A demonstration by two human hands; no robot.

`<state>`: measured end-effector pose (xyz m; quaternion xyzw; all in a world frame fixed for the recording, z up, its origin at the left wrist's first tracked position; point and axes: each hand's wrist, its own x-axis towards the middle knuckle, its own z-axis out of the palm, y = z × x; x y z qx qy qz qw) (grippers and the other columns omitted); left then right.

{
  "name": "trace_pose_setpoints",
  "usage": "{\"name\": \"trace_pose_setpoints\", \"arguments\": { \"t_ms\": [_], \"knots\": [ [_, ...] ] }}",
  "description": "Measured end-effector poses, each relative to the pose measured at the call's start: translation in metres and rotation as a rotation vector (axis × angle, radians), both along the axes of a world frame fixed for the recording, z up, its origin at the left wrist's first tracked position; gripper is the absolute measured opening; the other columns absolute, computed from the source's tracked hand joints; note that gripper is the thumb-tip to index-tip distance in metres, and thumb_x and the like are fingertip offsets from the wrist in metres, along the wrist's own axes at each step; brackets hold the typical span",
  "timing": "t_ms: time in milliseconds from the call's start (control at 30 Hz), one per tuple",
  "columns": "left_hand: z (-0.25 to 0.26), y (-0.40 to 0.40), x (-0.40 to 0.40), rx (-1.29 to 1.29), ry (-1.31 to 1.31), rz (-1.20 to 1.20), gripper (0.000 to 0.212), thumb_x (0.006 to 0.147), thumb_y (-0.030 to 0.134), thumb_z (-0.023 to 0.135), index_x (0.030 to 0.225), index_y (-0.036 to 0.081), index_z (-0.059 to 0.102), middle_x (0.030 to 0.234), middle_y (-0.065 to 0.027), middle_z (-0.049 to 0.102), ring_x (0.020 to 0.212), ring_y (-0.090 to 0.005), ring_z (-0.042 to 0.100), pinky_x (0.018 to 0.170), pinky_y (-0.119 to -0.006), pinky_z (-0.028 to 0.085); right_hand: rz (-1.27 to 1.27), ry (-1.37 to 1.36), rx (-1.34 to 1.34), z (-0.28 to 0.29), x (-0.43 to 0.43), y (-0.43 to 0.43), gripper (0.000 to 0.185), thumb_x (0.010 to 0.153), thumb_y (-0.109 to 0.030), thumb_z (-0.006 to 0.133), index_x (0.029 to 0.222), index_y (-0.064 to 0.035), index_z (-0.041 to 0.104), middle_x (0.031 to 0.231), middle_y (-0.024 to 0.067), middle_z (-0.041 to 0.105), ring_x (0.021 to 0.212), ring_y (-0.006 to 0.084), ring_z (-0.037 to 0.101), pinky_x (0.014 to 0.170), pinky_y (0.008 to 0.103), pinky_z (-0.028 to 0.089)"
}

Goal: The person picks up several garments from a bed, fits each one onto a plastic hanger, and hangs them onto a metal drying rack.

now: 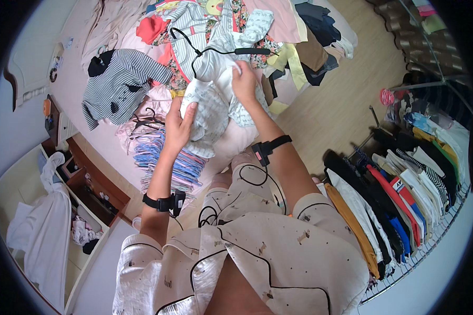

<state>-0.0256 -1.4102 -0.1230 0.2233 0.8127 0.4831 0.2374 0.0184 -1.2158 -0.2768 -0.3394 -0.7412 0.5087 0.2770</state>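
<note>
A white garment with a small grey print (209, 114) hangs between my hands over the bed. My left hand (180, 125) grips it on the left, thumb on top of the fabric. My right hand (245, 83) pinches another edge of it, higher up and to the right. A black clothes hanger (198, 52) lies at the garment's top; its left arm runs down to the cloth by my left hand and its end is hidden there. The hanger's padded right arm (252, 51) is outside the cloth, above my right hand.
Spread on the bed (73, 78) are a striped top (120, 84), a pile of clothes (189, 23) and a stack of blue and pink hangers (161, 157). At right stands a wire rack (414, 265) full of clothes. Cables (256, 177) trail from my wristbands.
</note>
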Motion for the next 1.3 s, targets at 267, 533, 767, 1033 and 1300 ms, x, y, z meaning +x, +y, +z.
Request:
{"name": "trace_pose_setpoints", "arguments": {
  "t_ms": [267,533,767,1033,1300],
  "knots": [
    [0.031,-0.058,-0.01,-0.02,-0.095,-0.068,0.027,0.097,0.019,0.06,0.112,-0.003,0.062,0.095,-0.0057,0.065,0.087,-0.01,0.054,0.079,-0.025,0.045,0.108,0.286,-0.548,0.002,0.066,0.057,0.016,0.095,-0.01,0.062,0.101,0.0041,0.067,0.087,0.0002,0.068,0.076,0.0039,0.057,0.067,0.0203,0.046],
    [0.091,-0.084,0.007,-0.229,0.259,-0.053,0.033,0.091,0.023,0.065,0.113,-0.001,0.065,0.091,-0.0184,0.069,0.078,-0.0277,0.065,0.073,-0.034,0.05,0.15,0.108,-0.151,0.104,0.091,0.035,0.019,0.089,-0.014,0.07,0.096,0.004,0.07,0.08,0.0043,0.068,0.07,0.0065,0.056,0.064,0.0252,0.046],
    [0.129,-0.116,0.033,-0.252,0.542,0.038,0.032,0.089,0.025,0.066,0.115,0.006,0.066,0.085,-0.0151,0.064,0.07,-0.0309,0.062,0.065,-0.039,0.048,0.06,0.103,0.022,0.191,0.083,-0.037,0.025,0.088,-0.022,0.068,0.085,0.0029,0.067,0.066,0.0186,0.061,0.056,0.0176,0.057,0.055,0.0349,0.044],
    [0.149,-0.175,0.057,-0.126,0.634,0.172,0.031,0.088,0.016,0.068,0.116,0.003,0.065,0.091,-0.0134,0.068,0.075,-0.0251,0.065,0.071,-0.032,0.05,0.349,0.051,0.195,0.278,0.107,-0.099,0.026,0.089,-0.023,0.066,0.076,-0.0012,0.061,0.063,0.0169,0.058,0.054,0.0208,0.056,0.053,0.0356,0.042],
    [0.174,-0.229,0.068,0.287,0.495,0.235,0.029,0.086,0.008,0.07,0.113,-0.003,0.066,0.097,-0.0098,0.07,0.085,-0.0162,0.064,0.079,-0.028,0.049,0.378,0.348,0.453,0.336,0.141,-0.127,0.015,0.085,-0.018,0.071,0.088,-0.0032,0.071,0.068,0.0086,0.065,0.057,0.0232,0.063,0.057,0.0323,0.05]
  ]
}}
